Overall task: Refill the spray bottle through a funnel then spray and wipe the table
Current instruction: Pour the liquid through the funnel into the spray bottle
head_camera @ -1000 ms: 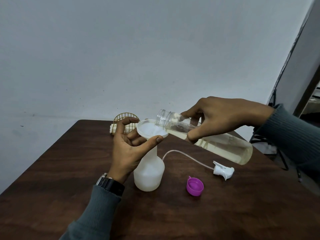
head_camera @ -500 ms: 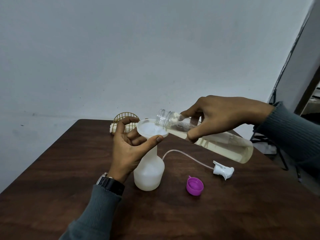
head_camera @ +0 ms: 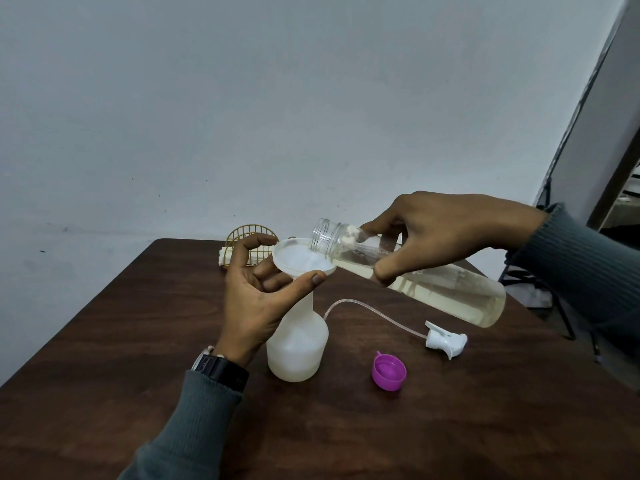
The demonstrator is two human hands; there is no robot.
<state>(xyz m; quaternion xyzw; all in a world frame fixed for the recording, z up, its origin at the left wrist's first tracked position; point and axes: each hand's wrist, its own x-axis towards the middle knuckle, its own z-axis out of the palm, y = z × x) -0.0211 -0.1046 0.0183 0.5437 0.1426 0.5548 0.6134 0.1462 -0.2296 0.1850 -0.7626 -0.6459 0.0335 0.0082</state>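
A white translucent spray bottle (head_camera: 298,344) stands on the dark wooden table (head_camera: 138,341) with a white funnel (head_camera: 298,259) in its neck. My left hand (head_camera: 258,289) holds the funnel's rim between thumb and fingers. My right hand (head_camera: 440,230) grips a clear bottle (head_camera: 440,289) of pale yellowish liquid, tilted nearly flat, its open mouth over the funnel's right rim. The white spray head (head_camera: 445,341) with its thin tube lies on the table to the right. A purple cap (head_camera: 388,371) lies open side up in front of it.
A gold wire basket (head_camera: 251,233) with a pale cloth stands at the table's far edge, behind my left hand. A grey wall rises behind. Dark stand legs and a doorway show at the far right, beyond the table's edge.
The clear bottle's base has risen slightly, so it lies a little flatter over the funnel. My left hand and the spray bottle have stayed put.
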